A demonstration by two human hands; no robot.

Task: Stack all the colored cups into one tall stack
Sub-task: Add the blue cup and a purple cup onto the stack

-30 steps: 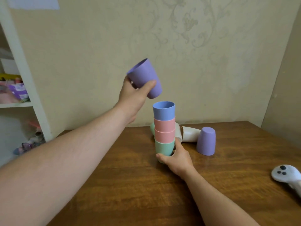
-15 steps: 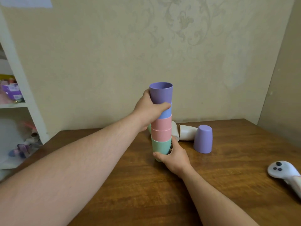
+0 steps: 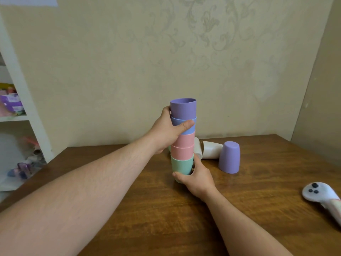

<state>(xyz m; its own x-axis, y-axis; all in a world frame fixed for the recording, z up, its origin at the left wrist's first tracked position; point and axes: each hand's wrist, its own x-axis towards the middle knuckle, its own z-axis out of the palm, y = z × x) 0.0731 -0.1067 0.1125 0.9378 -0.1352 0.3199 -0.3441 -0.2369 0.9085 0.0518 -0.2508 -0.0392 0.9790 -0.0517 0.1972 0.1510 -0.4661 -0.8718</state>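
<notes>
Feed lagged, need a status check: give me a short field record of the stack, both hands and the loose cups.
stack order, top down: purple plastic cup, blue cup, two pink cups, green cup
left hand: gripping stack's upper part, thumb on blue cup
right hand: holding green cup at base
loose cups: upside-down purple cup, white cup on its side, both on wooden table

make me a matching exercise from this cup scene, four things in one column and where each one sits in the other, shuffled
Things
1. purple cup
2. green cup
3. upside-down purple cup
4. white controller

Places
A. bottom of the stack, held by the right hand
B. near the table's right edge
C. top of the stack
D. on the table, right of the stack

Pairs: 1-C, 2-A, 3-D, 4-B
</notes>
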